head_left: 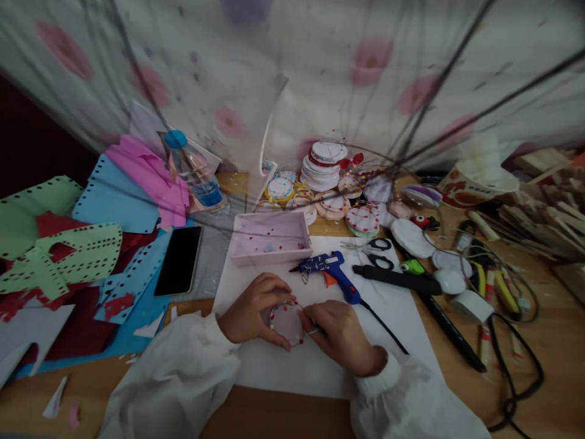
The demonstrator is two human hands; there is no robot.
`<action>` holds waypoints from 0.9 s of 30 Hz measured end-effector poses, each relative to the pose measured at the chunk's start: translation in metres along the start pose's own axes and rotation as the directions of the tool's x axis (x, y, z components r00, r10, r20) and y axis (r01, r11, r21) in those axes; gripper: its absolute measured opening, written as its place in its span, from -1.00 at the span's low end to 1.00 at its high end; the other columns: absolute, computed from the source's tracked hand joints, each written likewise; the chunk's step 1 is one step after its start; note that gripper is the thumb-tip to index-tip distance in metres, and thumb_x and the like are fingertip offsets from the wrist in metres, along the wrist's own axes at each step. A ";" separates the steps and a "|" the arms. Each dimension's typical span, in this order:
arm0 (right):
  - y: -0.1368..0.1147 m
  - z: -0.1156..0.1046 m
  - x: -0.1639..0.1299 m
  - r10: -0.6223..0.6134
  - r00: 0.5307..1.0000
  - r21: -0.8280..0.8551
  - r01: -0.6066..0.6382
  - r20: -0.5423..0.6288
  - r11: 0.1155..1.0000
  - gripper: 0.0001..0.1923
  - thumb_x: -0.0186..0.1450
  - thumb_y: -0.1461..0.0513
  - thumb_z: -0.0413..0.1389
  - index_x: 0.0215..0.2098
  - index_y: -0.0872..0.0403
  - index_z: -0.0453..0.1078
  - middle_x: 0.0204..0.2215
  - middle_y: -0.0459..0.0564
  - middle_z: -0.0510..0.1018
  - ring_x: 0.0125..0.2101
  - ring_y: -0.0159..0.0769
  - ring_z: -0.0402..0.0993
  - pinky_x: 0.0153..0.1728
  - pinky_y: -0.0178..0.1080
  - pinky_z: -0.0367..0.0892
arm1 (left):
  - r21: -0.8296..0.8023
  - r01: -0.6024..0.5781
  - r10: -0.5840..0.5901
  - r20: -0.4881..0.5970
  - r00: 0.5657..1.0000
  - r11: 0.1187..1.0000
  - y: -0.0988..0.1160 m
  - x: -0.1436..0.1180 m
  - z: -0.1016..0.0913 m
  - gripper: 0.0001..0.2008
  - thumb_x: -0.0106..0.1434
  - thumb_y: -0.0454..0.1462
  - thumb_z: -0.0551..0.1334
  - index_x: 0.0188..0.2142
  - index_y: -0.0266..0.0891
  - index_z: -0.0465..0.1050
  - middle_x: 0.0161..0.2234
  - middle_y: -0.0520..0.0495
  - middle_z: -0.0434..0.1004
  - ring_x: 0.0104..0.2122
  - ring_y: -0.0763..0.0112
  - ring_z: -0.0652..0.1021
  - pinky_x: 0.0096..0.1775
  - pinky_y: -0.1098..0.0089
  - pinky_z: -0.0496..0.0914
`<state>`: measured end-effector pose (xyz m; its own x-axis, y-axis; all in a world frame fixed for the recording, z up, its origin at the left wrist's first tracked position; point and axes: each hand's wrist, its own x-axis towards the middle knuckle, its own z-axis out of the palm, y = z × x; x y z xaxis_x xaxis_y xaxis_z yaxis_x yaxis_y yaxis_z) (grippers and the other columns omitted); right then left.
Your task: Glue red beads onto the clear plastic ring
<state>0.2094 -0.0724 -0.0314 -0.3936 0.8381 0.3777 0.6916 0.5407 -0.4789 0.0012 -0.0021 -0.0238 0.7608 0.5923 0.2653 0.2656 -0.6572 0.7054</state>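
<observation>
My left hand grips a small round white disc by its left side, thumb below and fingers above. Red dots and some paler ones run along the disc's rim. At its right edge my right hand is closed in a pinch. A thin pale-green bit shows at those fingers, too little of it to name. Both hands are over a white paper sheet. Just beyond them lies a blue glue gun, its nozzle to the left. A shallow pale-pink box with small red bits inside stands behind.
Scissors and a thick black rod lie to the right, near cables and wood strips. Decorated discs are stacked at the back. On the left are a phone, a bottle and coloured sheets.
</observation>
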 end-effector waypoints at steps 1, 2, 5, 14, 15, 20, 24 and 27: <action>0.000 0.000 0.000 -0.014 1.000 -0.007 0.014 0.001 1.000 -0.74 0.35 0.28 -0.05 -0.49 0.10 0.32 -0.63 -0.11 0.44 -0.60 -0.39 0.32 -0.50 -0.28 0.07 | 0.000 0.002 -0.002 0.003 1.000 1.000 0.000 0.000 0.000 -0.30 -0.21 0.07 0.44 -0.08 -0.18 0.49 -0.15 -0.18 0.47 -0.11 0.13 0.41 -0.03 0.14 0.30; -0.001 0.000 0.001 -0.025 1.000 -0.012 0.025 0.000 1.000 -0.74 0.35 0.29 -0.05 -0.48 0.10 0.32 -0.62 -0.12 0.44 -0.60 -0.39 0.32 -0.50 -0.28 0.07 | 0.001 0.006 -0.006 0.005 1.000 1.000 0.000 0.000 0.000 -0.30 -0.21 0.07 0.44 -0.08 -0.17 0.49 -0.15 -0.18 0.47 -0.11 0.14 0.41 -0.03 0.14 0.30; -0.001 0.000 0.001 -0.037 0.999 -0.020 0.036 -0.013 0.999 -0.75 0.35 0.30 -0.06 -0.47 0.10 0.32 -0.61 -0.12 0.45 -0.60 -0.39 0.30 -0.50 -0.28 0.06 | 0.008 0.012 -0.012 0.011 1.000 1.000 0.000 0.000 0.000 -0.31 -0.21 0.08 0.43 -0.08 -0.16 0.49 -0.15 -0.17 0.47 -0.11 0.14 0.41 -0.02 0.14 0.29; -0.001 0.003 0.000 -0.062 0.998 -0.029 0.063 0.010 0.998 -0.75 0.34 0.30 -0.06 -0.48 0.08 0.31 -0.61 -0.12 0.45 -0.60 -0.38 0.30 -0.50 -0.28 0.07 | 0.009 -0.004 0.004 0.004 1.000 1.000 0.000 -0.001 0.001 -0.31 -0.21 0.06 0.44 -0.09 -0.19 0.49 -0.17 -0.18 0.48 -0.12 0.14 0.41 -0.04 0.15 0.31; -0.001 0.003 0.000 -0.062 0.998 -0.028 0.062 0.012 0.998 -0.75 0.34 0.30 -0.06 -0.48 0.09 0.31 -0.61 -0.12 0.45 -0.60 -0.38 0.30 -0.50 -0.28 0.07 | 0.007 -0.005 0.005 0.003 1.000 1.000 0.000 -0.001 0.001 -0.31 -0.21 0.06 0.44 -0.09 -0.19 0.49 -0.17 -0.18 0.48 -0.12 0.14 0.41 -0.04 0.15 0.31; -0.002 0.002 0.001 0.020 0.999 -0.003 -0.020 -0.044 1.000 -0.76 0.35 0.27 -0.03 -0.46 0.09 0.35 -0.61 -0.13 0.46 -0.59 -0.40 0.34 -0.49 -0.29 0.09 | -0.011 0.015 -0.015 0.008 1.000 1.000 0.001 0.000 0.000 -0.33 -0.18 0.04 0.44 -0.08 -0.18 0.48 -0.15 -0.17 0.47 -0.10 0.14 0.41 -0.02 0.15 0.30; -0.002 -0.002 0.002 0.082 0.984 0.015 -0.080 -0.159 0.997 -0.83 0.32 0.26 0.01 -0.39 0.09 0.39 -0.60 -0.12 0.48 -0.58 -0.39 0.37 -0.48 -0.30 0.12 | -0.050 0.067 -0.067 -0.003 0.998 0.996 0.002 0.001 -0.002 -0.33 -0.16 0.03 0.44 -0.06 -0.19 0.46 -0.14 -0.18 0.45 -0.10 0.15 0.42 -0.04 0.17 0.33; 0.000 -0.003 0.001 0.152 0.964 0.010 -0.154 -0.218 0.988 -0.89 0.28 0.27 0.04 -0.36 0.08 0.40 -0.56 -0.11 0.52 -0.56 -0.38 0.39 -0.47 -0.31 0.16 | -0.064 0.113 -0.114 -0.012 0.993 0.992 0.003 0.000 -0.003 -0.30 -0.16 0.03 0.44 -0.02 -0.17 0.43 -0.11 -0.18 0.42 -0.07 0.13 0.41 -0.02 0.16 0.34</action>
<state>0.2108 -0.0722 -0.0286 -0.1418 0.8743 0.4641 0.7378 0.4059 -0.5393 0.0005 -0.0026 -0.0195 0.7187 0.6685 0.1910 0.3115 -0.5552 0.7712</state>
